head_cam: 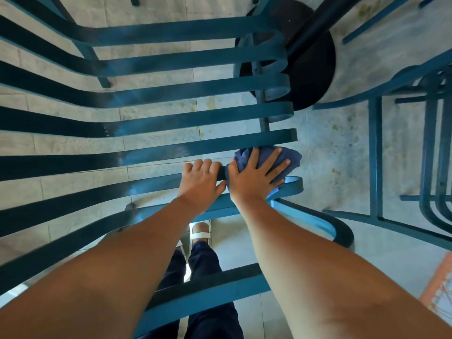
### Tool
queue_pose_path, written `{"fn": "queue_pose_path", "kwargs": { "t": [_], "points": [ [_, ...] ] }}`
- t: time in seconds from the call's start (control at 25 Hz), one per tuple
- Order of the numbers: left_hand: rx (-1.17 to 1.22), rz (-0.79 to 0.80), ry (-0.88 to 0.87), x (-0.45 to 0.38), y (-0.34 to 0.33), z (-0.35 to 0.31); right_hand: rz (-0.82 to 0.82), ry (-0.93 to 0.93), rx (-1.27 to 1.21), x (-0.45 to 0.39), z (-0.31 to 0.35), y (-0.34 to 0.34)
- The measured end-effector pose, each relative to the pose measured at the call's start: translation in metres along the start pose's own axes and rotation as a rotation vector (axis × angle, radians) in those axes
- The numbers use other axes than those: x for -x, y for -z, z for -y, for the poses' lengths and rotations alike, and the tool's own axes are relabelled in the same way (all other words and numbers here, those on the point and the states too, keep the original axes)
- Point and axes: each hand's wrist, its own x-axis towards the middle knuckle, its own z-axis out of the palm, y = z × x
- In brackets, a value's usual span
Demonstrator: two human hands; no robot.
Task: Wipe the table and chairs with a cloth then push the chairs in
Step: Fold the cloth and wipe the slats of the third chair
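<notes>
A blue metal chair [171, 111] with several long curved slats fills the view below me. My left hand [199, 184] grips one slat near its right end, fingers curled over the top. Right beside it, my right hand [254, 177] lies flat with spread fingers on a crumpled dark blue cloth [292, 157], pressing it onto the slat's curled end. The cloth is partly hidden under the hand. The table top is out of view.
A dark round table base [315, 67] with its post stands on the tiled floor beyond the chair. A second blue chair [401, 155] is at the right. My feet in white sandals [200, 232] show between the slats. An orange mat corner [440, 285] is at lower right.
</notes>
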Motion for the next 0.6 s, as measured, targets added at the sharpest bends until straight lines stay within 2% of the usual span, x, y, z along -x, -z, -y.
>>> {"fn": "queue_pose_path", "kwargs": {
  "t": [0.08,0.24,0.4,0.48,0.6],
  "points": [
    [-0.006,-0.031,-0.019,0.001,0.000,0.003,-0.040,-0.061,-0.057,-0.005,0.002,0.001],
    [-0.077,0.066,0.005,-0.001,0.003,0.003,-0.056,-0.205,-0.162,-0.057,-0.027,0.019],
    [-0.133,0.122,0.045,-0.003,0.007,-0.003,-0.006,-0.157,-0.151,-0.079,-0.060,0.041],
    [-0.139,0.169,0.094,-0.004,0.009,-0.009,-0.013,-0.164,-0.090,-0.067,-0.049,0.046],
    [-0.027,0.247,0.189,-0.006,0.014,-0.022,0.088,-0.109,0.034,-0.028,-0.019,0.035]
  ]
}}
